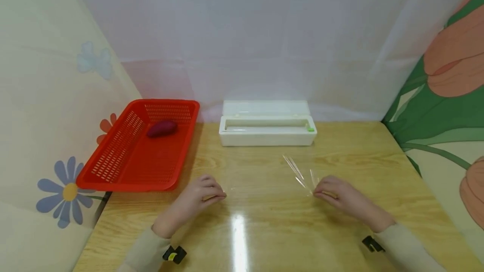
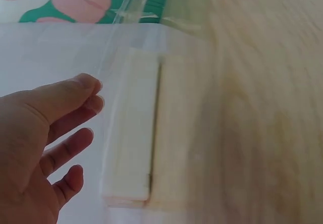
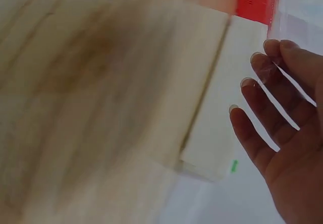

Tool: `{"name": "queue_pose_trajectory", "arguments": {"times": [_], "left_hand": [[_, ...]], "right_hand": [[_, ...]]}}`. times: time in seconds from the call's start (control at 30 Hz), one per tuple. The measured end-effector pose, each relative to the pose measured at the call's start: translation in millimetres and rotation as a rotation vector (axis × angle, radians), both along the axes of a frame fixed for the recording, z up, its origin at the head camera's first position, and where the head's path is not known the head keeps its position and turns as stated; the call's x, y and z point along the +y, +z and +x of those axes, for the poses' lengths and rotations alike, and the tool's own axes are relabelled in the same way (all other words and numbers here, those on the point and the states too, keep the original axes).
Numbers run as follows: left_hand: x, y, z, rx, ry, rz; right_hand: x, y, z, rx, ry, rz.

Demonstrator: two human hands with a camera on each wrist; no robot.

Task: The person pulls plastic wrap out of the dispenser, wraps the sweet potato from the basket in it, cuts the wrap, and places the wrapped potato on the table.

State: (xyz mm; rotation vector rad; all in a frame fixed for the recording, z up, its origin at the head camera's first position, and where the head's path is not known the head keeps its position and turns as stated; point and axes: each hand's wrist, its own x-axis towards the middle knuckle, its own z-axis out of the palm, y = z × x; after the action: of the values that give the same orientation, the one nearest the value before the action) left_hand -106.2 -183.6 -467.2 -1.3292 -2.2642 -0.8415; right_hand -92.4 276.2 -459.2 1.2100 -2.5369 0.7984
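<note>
A sheet of clear cling film (image 1: pixel 295 170) stretches between my two hands above the table, mostly see-through apart from bright creases near the right one. My left hand (image 1: pixel 197 195) pinches one edge between thumb and forefinger. At the other end, my right hand (image 1: pixel 342 198) pinches the film in the same way, its remaining fingers spread loosely in the right wrist view. Behind the film stands a white cling film box (image 1: pixel 267 139) with its lid tipped back and a green slider (image 1: pixel 310 129) at its right end.
On the left stands a red plastic basket (image 1: pixel 186 148) holding a purple sweet potato (image 1: pixel 162 129). The wooden table (image 1: pixel 393 167) meets a white cloth backdrop (image 1: pixel 264 45) behind the box. Flower-patterned cloth (image 1: pixel 453 74) hangs on the right side.
</note>
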Motion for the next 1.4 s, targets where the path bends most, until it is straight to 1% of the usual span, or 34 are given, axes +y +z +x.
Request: {"name": "queue_pose_trajectory", "arguments": {"times": [0.1,0.2,0.3,0.4,0.47,0.63,0.73,0.8,0.9,0.97,1.07,1.13,1.27,1.33,1.4], "left_hand": [[2,-11.7,-2.4,-0.007,0.018,-0.094],[5,-22.1,-4.4,-0.068,0.063,-0.172],[7,-29.6,-5.0,-0.132,0.103,-0.227],[7,-34.3,-4.9,-0.161,0.118,-0.259],[7,-36.4,-4.6,-0.165,0.12,-0.277],[5,-37.3,-3.2,-0.203,0.139,-0.308],[5,-36.5,-2.5,-0.247,0.166,-0.319],[5,-36.0,-1.9,-0.279,0.18,-0.315],[6,-36.7,-1.9,-0.306,0.185,-0.302],[7,-36.9,-2.2,-0.314,0.176,-0.286],[7,-37.1,-3.5,-0.305,0.153,-0.265],[6,-36.4,-4.2,-0.303,0.141,-0.256],[3,-35.4,-4.7,-0.308,0.126,-0.258],[1,-34.5,-4.0,-0.275,0.113,-0.268],[0,-33.4,-3.1,-0.22,0.1,-0.279]], "right_hand": [[-1,-10.7,-3.6,-0.093,-0.008,0.067],[-1,-15.8,-6.2,-0.201,-0.022,0.129],[-2,-17.2,-8.2,-0.282,-0.038,0.197],[-4,-17.1,-8.4,-0.328,-0.051,0.242],[-6,-16.6,-8.0,-0.366,-0.069,0.233],[-8,-15.6,-8.5,-0.417,-0.115,0.176],[-11,-15.8,-11.3,-0.409,-0.144,0.179],[-13,-16.1,-14.1,-0.419,-0.184,0.182],[-16,-17.0,-18.5,-0.444,-0.227,0.167],[-17,-18.1,-20.9,-0.468,-0.252,0.147],[-18,-19.0,-22.5,-0.491,-0.272,0.125],[-18,-19.7,-22.2,-0.501,-0.289,0.129],[-15,-21.4,-19.0,-0.518,-0.312,0.17],[-14,-23.3,-16.8,-0.543,-0.328,0.187],[-12,-25.2,-15.0,-0.569,-0.344,0.194]]}}
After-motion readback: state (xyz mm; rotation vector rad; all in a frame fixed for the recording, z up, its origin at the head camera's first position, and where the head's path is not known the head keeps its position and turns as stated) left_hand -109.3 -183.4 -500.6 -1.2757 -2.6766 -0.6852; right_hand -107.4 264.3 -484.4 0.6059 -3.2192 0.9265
